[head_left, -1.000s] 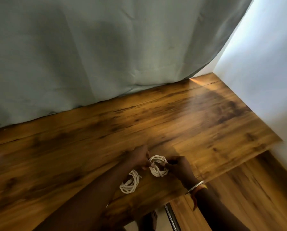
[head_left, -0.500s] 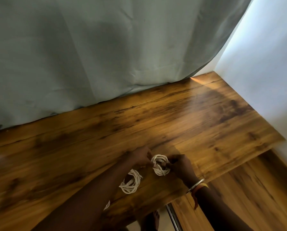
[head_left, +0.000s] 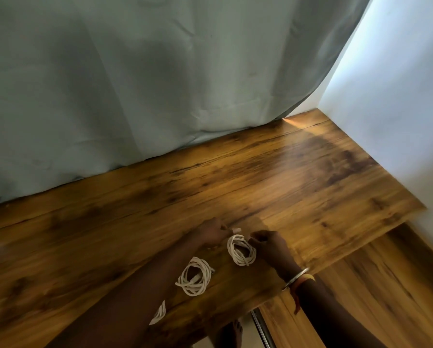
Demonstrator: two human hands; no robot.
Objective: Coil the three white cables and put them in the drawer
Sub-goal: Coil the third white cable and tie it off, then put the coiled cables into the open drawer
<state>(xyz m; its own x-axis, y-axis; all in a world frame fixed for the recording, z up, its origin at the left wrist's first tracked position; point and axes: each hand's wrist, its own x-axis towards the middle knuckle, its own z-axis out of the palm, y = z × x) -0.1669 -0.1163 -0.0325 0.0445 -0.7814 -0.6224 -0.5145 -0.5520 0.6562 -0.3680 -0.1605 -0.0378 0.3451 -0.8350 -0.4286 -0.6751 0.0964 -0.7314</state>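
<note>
Three coiled white cables lie near the front edge of the wooden table (head_left: 311,187). The coil farthest from me (head_left: 241,251) sits between my hands. My left hand (head_left: 210,233) pinches its white end plug at the top left, and my right hand (head_left: 270,247) grips its right side with closed fingers. A second coil (head_left: 194,276) rests loose on the table just in front of my left forearm. A third coil (head_left: 159,313) shows only partly, hidden under my left arm. No drawer is in view.
A grey-green curtain (head_left: 135,84) hangs along the table's back edge. A white wall (head_left: 398,96) bounds the right side. Lower right is a lower wooden surface (head_left: 373,297) with a metal rail (head_left: 262,327) beside it. A bare foot (head_left: 231,334) shows below the table edge.
Both hands stayed on the far coil, shifting slightly on it. My left fingers now hold the plug end at the coil's top. The third coil has come into view under my left arm.
</note>
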